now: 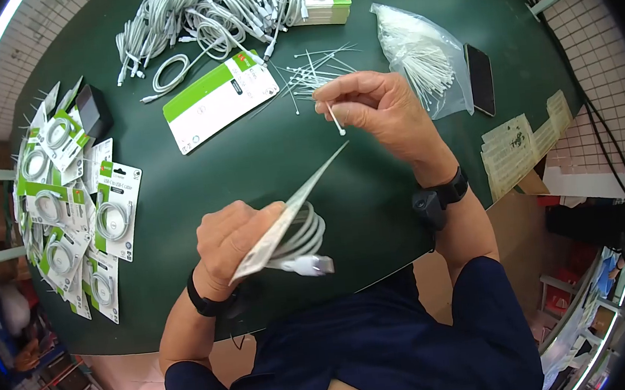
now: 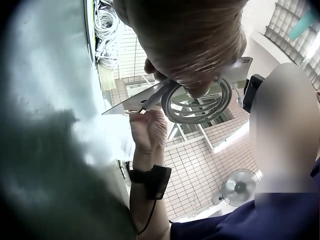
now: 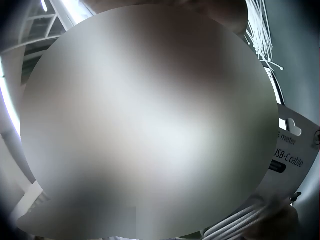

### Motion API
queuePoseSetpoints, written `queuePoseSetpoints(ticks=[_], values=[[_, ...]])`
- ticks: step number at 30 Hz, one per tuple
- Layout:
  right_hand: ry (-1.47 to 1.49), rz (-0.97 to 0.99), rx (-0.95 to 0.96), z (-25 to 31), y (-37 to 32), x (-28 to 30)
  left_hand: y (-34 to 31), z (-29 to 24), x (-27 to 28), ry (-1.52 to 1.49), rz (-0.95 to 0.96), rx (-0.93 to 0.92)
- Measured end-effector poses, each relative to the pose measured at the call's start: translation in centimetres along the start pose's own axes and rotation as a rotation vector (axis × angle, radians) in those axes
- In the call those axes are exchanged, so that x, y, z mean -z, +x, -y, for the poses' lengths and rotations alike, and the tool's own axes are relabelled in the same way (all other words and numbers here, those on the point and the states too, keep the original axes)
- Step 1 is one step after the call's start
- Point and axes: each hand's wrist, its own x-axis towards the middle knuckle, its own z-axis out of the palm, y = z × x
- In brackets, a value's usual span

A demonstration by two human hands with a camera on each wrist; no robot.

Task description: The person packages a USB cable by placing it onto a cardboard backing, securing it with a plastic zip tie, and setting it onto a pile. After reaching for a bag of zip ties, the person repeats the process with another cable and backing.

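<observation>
My left hand grips a cardboard packaging card, tilted nearly edge-on in the head view, together with a coiled white cable. The cable's connector points to the right, below the card. In the left wrist view the cable loops hang beneath the fingers. Up and to the right, my right hand pinches a white cable tie between thumb and fingers, its head end pointing down, above the card's upper tip. The right wrist view is mostly blurred; the card's printed side shows at its right edge.
Loose cable ties lie beyond the right hand, beside a bag of ties and a phone. Flat cards and a heap of white cables are at the back. Finished-looking cable packs pile up at left.
</observation>
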Motion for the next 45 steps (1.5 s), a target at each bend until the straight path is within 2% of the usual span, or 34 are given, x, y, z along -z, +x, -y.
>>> queuePoseSetpoints(ticks=[2,3,6,7,10,16,19,23,26,34,45], values=[[0.029,0.06,0.106,-0.1,-0.1,-0.5,0.5,-0.6,-0.5,0.02,-0.004,-0.039],[0.022,0.079,0.099,0.0,-0.1,-0.5,0.8,-0.8,-0.8,0.033,0.009,-0.08],[-0.283,0.171,0.296,0.0,-0.4,-0.4,0.9,-1.1,-0.8,0.065,0.031,-0.141],[-0.283,0.191,0.281,0.0,-0.4,-0.6,0.8,-1.0,-0.7,0.077,0.059,-0.181],[-0.427,0.171,0.498,0.7,-0.5,-1.4,1.2,-1.3,-0.3,0.114,0.092,-0.232],[-0.242,0.198,0.453,2.4,-2.0,-3.7,1.1,-1.9,-0.4,0.152,0.115,-0.37],[-0.184,0.214,0.424,2.8,-2.6,-4.3,1.0,-1.9,-0.8,0.15,0.104,-0.377],[-0.243,0.248,0.364,3.0,-2.8,-4.7,0.9,-1.8,-1.0,0.145,0.096,-0.392],[-0.3,0.314,0.43,2.8,-2.7,-5.0,0.9,-1.7,-1.0,0.137,0.097,-0.397],[-0.302,0.356,0.424,2.3,-2.5,-5.1,0.6,-1.7,-1.0,0.139,0.112,-0.384],[-0.273,0.319,0.316,2.2,-2.8,-5.1,0.4,-1.8,-0.8,0.157,0.148,-0.352]])
